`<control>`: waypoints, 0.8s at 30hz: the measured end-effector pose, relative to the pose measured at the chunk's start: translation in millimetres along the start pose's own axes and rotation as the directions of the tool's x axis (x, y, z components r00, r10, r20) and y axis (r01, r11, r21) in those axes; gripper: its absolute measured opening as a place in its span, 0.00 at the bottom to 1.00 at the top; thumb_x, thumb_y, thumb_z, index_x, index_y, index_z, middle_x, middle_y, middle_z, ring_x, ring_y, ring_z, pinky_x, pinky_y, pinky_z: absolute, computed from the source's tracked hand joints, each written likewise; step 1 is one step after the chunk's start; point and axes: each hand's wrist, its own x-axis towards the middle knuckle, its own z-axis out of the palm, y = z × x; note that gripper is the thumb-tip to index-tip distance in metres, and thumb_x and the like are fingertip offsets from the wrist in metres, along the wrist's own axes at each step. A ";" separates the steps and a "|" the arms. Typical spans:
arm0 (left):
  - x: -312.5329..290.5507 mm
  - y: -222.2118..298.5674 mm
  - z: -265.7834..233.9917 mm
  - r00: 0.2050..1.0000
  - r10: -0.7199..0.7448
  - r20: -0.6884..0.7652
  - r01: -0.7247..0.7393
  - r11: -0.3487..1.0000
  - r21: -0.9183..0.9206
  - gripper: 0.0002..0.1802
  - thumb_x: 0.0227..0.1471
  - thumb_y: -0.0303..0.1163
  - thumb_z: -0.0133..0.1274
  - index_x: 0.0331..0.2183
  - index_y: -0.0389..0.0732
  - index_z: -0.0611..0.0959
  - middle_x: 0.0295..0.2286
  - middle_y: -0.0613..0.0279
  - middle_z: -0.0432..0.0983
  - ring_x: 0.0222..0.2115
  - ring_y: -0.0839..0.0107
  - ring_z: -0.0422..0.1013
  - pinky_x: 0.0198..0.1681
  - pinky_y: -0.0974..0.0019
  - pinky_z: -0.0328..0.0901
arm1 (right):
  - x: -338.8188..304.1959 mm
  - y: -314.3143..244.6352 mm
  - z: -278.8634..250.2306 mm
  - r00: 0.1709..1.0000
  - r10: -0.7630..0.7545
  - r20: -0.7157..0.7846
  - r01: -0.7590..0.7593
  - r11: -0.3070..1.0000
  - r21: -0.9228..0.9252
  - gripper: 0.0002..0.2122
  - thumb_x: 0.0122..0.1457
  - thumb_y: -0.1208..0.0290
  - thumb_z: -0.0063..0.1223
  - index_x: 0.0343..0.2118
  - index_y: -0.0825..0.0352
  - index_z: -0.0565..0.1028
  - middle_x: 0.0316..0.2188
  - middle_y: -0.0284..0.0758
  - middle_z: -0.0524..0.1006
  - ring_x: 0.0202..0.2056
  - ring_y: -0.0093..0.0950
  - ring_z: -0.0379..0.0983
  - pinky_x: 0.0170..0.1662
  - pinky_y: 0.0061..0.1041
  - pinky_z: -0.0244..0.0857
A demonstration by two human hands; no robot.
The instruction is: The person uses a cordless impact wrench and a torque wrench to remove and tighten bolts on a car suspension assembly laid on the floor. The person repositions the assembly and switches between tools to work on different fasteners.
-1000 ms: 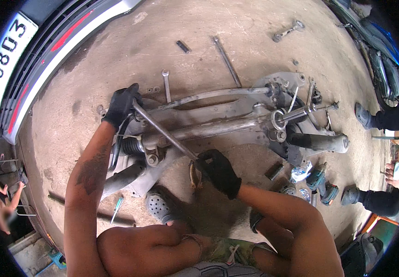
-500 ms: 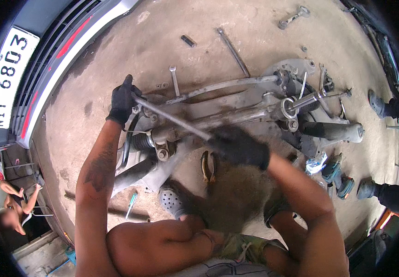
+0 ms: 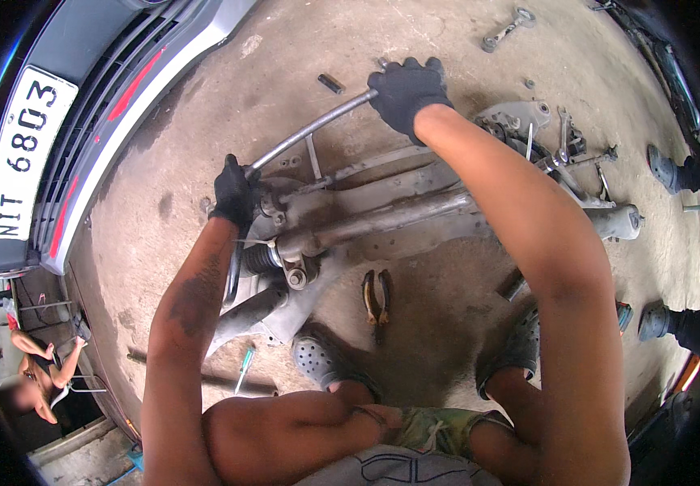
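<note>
A long steel bar handle [image 3: 311, 130] slants up and to the right between my two black-gloved hands. My right hand [image 3: 408, 93] is wrapped round its upper right end. At its lower left end, my left hand [image 3: 234, 192] closes round the bar's head, close against the left end of a greasy vehicle subframe [image 3: 439, 178]. What the head sits on is hidden by the glove. A steering rack tube [image 3: 382, 220] runs across the subframe, with a black rubber bellows [image 3: 259, 257] at its left. My right forearm hides part of the subframe's right side.
Pliers [image 3: 376, 298] lie between my feet; a screwdriver [image 3: 244, 368] lies near my left shoe. A spanner [image 3: 312, 158], a dark socket [image 3: 330, 83] and a metal link [image 3: 508, 30] are on the floor beyond. A car bumper [image 3: 147, 105] borders the left. Another person's shoes [image 3: 662, 172] are at right.
My right hand has swung from near me up and away, turning the bar from a downward slant to an upward one. My left hand stays at the bar's head, slightly lower in view.
</note>
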 end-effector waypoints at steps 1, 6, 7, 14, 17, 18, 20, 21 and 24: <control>7.8 -13.4 -5.9 0.988 -0.150 -0.031 0.146 0.983 -0.115 0.29 0.49 0.35 0.64 0.47 0.31 0.71 0.27 0.49 0.81 0.29 0.48 0.78 0.32 0.50 0.71 | 7.4 -5.3 3.4 0.999 0.005 -0.049 -0.006 1.000 -0.019 0.09 0.61 0.57 0.50 0.40 0.51 0.78 0.39 0.31 0.81 0.47 0.33 0.74 0.55 0.46 0.58; -14.7 -11.2 33.3 0.983 0.079 -0.165 -0.054 0.987 0.153 0.23 0.63 0.47 0.47 0.36 0.32 0.76 0.24 0.52 0.76 0.23 0.57 0.79 0.22 0.60 0.70 | 2.5 2.7 -19.4 0.916 -0.087 0.393 0.051 0.994 0.101 0.16 0.61 0.54 0.52 0.44 0.57 0.80 0.39 0.39 0.82 0.44 0.39 0.79 0.53 0.46 0.66; -42.4 33.6 68.5 0.972 -0.149 -0.183 0.125 0.983 -0.135 0.21 0.64 0.45 0.47 0.34 0.33 0.75 0.24 0.52 0.76 0.22 0.57 0.79 0.20 0.60 0.71 | -16.5 18.4 -21.9 0.854 -0.086 0.512 0.020 0.991 0.133 0.17 0.61 0.51 0.52 0.44 0.57 0.80 0.40 0.40 0.82 0.45 0.40 0.79 0.52 0.45 0.67; -55.4 30.8 45.6 0.927 0.316 -0.200 -0.245 0.918 0.311 0.34 0.65 0.53 0.41 0.26 0.28 0.81 0.19 0.51 0.76 0.20 0.60 0.76 0.28 0.57 0.69 | -18.7 19.6 -14.4 0.889 -0.235 0.392 0.122 0.948 0.293 0.26 0.63 0.38 0.43 0.44 0.59 0.77 0.43 0.42 0.81 0.47 0.42 0.78 0.52 0.45 0.68; -51.7 30.2 56.2 0.920 0.281 -0.274 -0.201 0.937 0.285 0.35 0.65 0.52 0.41 0.26 0.28 0.80 0.19 0.52 0.76 0.19 0.61 0.75 0.28 0.57 0.69 | -15.0 27.6 11.3 0.905 -0.272 0.326 0.190 0.946 0.261 0.27 0.64 0.37 0.41 0.44 0.59 0.77 0.42 0.43 0.80 0.47 0.43 0.77 0.52 0.45 0.68; -49.6 26.6 55.7 0.912 0.280 -0.301 -0.192 0.938 0.288 0.35 0.65 0.53 0.41 0.25 0.28 0.80 0.18 0.53 0.75 0.19 0.62 0.74 0.28 0.57 0.69 | -10.9 25.7 17.2 0.918 -0.266 0.293 0.192 0.947 0.258 0.27 0.64 0.37 0.41 0.44 0.58 0.77 0.42 0.43 0.80 0.47 0.43 0.77 0.52 0.45 0.68; -47.8 19.8 52.7 0.922 0.204 -0.329 -0.140 0.968 0.208 0.35 0.65 0.53 0.41 0.25 0.28 0.80 0.18 0.53 0.75 0.19 0.63 0.74 0.28 0.57 0.68 | -7.0 25.7 27.1 0.943 -0.253 0.218 0.197 0.948 0.248 0.27 0.64 0.37 0.40 0.43 0.58 0.77 0.42 0.43 0.80 0.46 0.43 0.78 0.52 0.45 0.68; -51.3 30.6 59.9 0.940 0.126 -0.317 -0.091 0.988 0.122 0.35 0.66 0.53 0.41 0.25 0.29 0.80 0.18 0.54 0.75 0.19 0.64 0.73 0.28 0.57 0.68 | -6.7 25.8 32.0 0.954 -0.240 0.181 0.194 0.951 0.242 0.27 0.64 0.37 0.40 0.43 0.58 0.78 0.41 0.44 0.81 0.45 0.43 0.78 0.51 0.45 0.68; -60.7 47.9 65.1 0.951 0.023 -0.307 -0.031 0.999 -0.021 0.34 0.66 0.53 0.43 0.24 0.30 0.80 0.18 0.57 0.74 0.20 0.67 0.72 0.28 0.59 0.67 | -16.7 28.5 29.0 0.958 -0.250 0.143 0.204 0.938 0.279 0.28 0.64 0.37 0.40 0.40 0.60 0.79 0.38 0.45 0.81 0.43 0.44 0.79 0.49 0.45 0.69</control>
